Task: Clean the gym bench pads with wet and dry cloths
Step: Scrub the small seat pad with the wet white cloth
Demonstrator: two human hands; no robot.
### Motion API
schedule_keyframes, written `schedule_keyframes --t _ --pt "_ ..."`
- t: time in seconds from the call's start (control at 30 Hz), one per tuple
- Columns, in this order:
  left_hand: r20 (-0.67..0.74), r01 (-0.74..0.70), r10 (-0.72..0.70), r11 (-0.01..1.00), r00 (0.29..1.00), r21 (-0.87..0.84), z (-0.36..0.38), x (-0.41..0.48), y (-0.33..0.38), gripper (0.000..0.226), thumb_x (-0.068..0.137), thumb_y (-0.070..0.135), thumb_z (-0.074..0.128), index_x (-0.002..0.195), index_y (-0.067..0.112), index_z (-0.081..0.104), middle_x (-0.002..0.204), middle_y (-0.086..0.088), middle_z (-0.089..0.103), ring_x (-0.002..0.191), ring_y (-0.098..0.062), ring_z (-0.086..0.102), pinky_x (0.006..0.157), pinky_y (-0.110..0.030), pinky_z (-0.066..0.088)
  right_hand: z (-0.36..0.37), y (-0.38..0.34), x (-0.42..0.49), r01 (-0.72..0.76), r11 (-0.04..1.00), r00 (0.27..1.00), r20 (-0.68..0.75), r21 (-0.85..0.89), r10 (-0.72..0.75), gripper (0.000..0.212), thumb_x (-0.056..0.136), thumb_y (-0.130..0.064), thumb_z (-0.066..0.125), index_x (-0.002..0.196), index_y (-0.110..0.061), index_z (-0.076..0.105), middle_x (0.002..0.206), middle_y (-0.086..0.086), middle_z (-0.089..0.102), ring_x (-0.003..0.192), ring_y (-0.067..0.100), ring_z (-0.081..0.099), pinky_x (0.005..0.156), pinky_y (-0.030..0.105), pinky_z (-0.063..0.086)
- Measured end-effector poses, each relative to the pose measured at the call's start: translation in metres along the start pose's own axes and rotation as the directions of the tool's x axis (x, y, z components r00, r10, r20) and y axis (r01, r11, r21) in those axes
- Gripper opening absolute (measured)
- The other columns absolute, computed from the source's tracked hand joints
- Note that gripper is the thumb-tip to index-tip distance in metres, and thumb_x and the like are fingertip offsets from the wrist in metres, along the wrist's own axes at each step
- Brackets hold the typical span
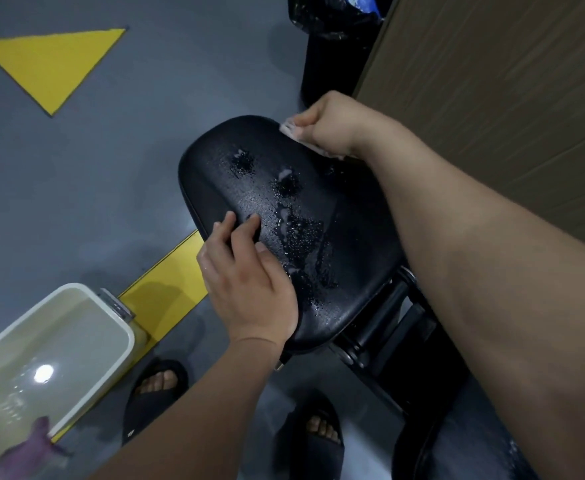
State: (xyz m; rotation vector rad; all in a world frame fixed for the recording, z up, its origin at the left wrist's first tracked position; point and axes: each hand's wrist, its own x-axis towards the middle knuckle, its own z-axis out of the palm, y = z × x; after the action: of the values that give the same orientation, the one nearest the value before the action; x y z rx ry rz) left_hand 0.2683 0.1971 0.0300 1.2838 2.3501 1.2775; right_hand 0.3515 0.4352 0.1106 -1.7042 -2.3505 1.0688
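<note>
Grey floor (pixel 118 174) under a wet bench pad (pixel 215 178). Right hand (pixel 332 123) clutches a cloth (pixel 289 128) at its far edge; left hand (pixel 249 282) rests on it, fingers relaxed.

The bench pad (pixel 249 161) was black with a fine pebbled grain, broken by glossy wet patches and scattered droplets that glinted pale. The cloth (pixel 289 128) at its far edge was a whitish pink. Beneath, the floor (pixel 145 116) was a flat blue-grey, marked with a bright yellow triangle (pixel 52 64) and a yellow stripe (pixel 170 282). The tub (pixel 125 327) was off-white, its water a murky beige with a white glare spot, and a rag (pixel 31 448) in it was dull purple. Both sandals (pixel 156 400) were black. The bin (pixel 329 64) was black, and the panel (pixel 492 98) was brown with a streaky wood grain.
</note>
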Motion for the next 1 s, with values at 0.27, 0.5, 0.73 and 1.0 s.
schedule_keyframes --t 0.27,0.5,0.73,1.0 --pt "0.021 -0.010 0.010 1.000 1.000 0.011 -0.002 -0.001 0.001 0.038 0.099 0.020 0.039 0.128 0.011 0.062 0.143 -0.013 0.049 0.133 -0.034 0.042 0.115 -0.040 0.031 -0.002 0.003 -0.018 0.083 0.997 0.996 0.033 0.000 -0.083 0.034 0.094 -0.048 0.067 0.125 -0.033 0.071 0.104 -0.023 0.071 0.083 -0.018 0.055 0.074 -0.004 0.036" --pt "-0.002 -0.020 0.020 1.000 1.000 0.011 -0.001 0.000 0.000 0.037 0.097 0.018 0.042 0.126 0.010 0.063 0.141 -0.016 0.051 0.130 -0.037 0.045 0.114 -0.043 0.033 -0.025 0.037 -0.090 0.028 0.994 0.999 0.049 -0.107 -0.023 0.016 0.096 -0.025 0.071 0.106 -0.036 0.076 0.109 0.002 0.073 0.102 0.023 0.069 0.088 0.029 0.054" --pt "0.007 -0.016 0.016 1.000 1.000 0.014 -0.003 -0.001 0.000 0.036 0.097 0.017 0.042 0.126 0.010 0.062 0.142 -0.015 0.050 0.130 -0.037 0.045 0.112 -0.048 0.036 0.009 0.024 -0.084 0.040 0.981 0.971 -0.225 -0.188 -0.083 0.025 0.102 -0.024 0.060 0.120 -0.013 0.075 0.114 0.010 0.063 0.107 0.025 0.060 0.095 0.030 0.044" --pt "0.007 -0.011 0.011 1.000 1.000 0.012 -0.002 0.000 0.000 0.038 0.096 0.020 0.041 0.126 0.011 0.063 0.142 -0.014 0.051 0.129 -0.035 0.045 0.112 -0.044 0.036 0.042 0.031 -0.140 0.307 0.896 0.899 -0.211 -0.322 -0.383 0.021 0.097 -0.016 0.066 0.114 -0.016 0.078 0.099 0.005 0.059 0.094 0.027 0.055 0.086 0.031 0.044"
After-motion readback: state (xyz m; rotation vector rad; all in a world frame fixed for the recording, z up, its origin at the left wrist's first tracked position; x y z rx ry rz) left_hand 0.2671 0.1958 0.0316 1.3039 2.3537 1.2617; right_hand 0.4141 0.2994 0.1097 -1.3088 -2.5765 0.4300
